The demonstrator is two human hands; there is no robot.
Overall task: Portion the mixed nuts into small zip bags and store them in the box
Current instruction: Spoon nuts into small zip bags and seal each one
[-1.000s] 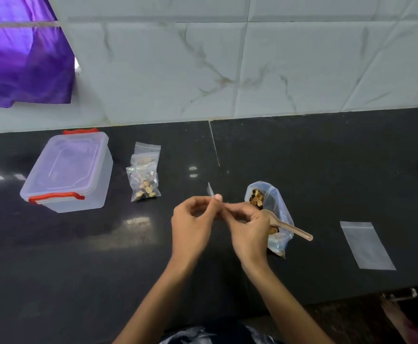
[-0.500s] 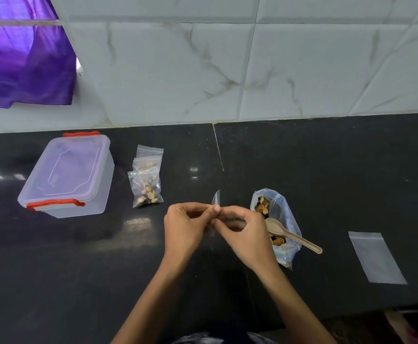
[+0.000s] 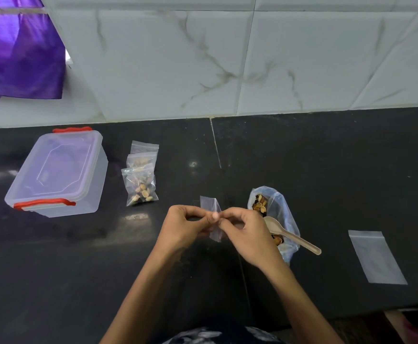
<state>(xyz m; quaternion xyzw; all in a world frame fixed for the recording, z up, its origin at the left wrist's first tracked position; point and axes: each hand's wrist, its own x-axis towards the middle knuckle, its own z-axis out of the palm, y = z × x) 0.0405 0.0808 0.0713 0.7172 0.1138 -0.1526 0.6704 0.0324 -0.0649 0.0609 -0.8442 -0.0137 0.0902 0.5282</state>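
Note:
My left hand (image 3: 185,225) and my right hand (image 3: 246,233) meet above the black counter and both pinch a small empty zip bag (image 3: 211,207) between their fingertips. Just right of my right hand lies a larger clear bag of mixed nuts (image 3: 276,214) with a pale plastic spoon (image 3: 292,235) resting in its mouth. Two filled small zip bags (image 3: 141,178) lie overlapping to the left. The clear storage box (image 3: 59,175) with red clips stands further left, its lid on.
One more empty zip bag (image 3: 375,256) lies flat at the right near the counter's front edge. A marbled tile wall (image 3: 228,58) backs the counter. Purple cloth (image 3: 16,50) hangs at the top left.
Both hands stay together on the small bag and its top now shows more above the fingers. The view has shifted slightly, with the counter items lower in the frame.

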